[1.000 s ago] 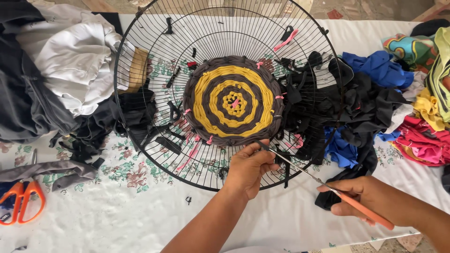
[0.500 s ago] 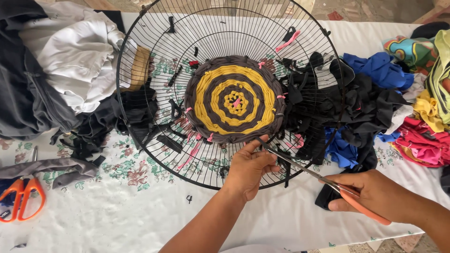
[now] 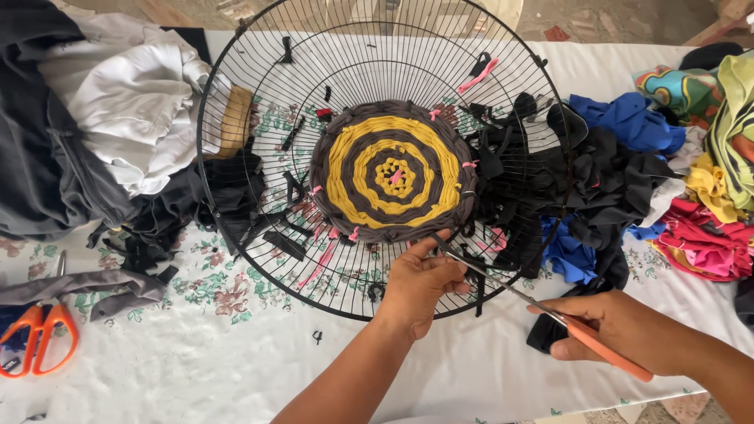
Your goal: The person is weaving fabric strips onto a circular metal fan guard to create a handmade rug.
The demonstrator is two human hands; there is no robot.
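Note:
A round black wire fan guard (image 3: 236,204) lies on the table. At its centre sits a woven disc (image 3: 393,169) of yellow and dark grey fabric rings, tied on with pink strips. My left hand (image 3: 420,283) rests on the guard's near rim, fingers pinching at the disc's lower edge. My right hand (image 3: 620,326) grips orange-handled scissors (image 3: 542,310), whose blades point up and left toward the disc's edge beside my left fingers.
A second pair of orange scissors (image 3: 39,338) lies at the left edge. White and grey clothes (image 3: 118,102) are heaped at the back left. Black fabric strips (image 3: 597,180) and colourful cloth (image 3: 707,228) pile up on the right. A floral white tablecloth (image 3: 196,353) covers the table.
My right hand has shifted slightly with the scissors, the blades staying at the disc's lower edge. My left hand holds the same spot.

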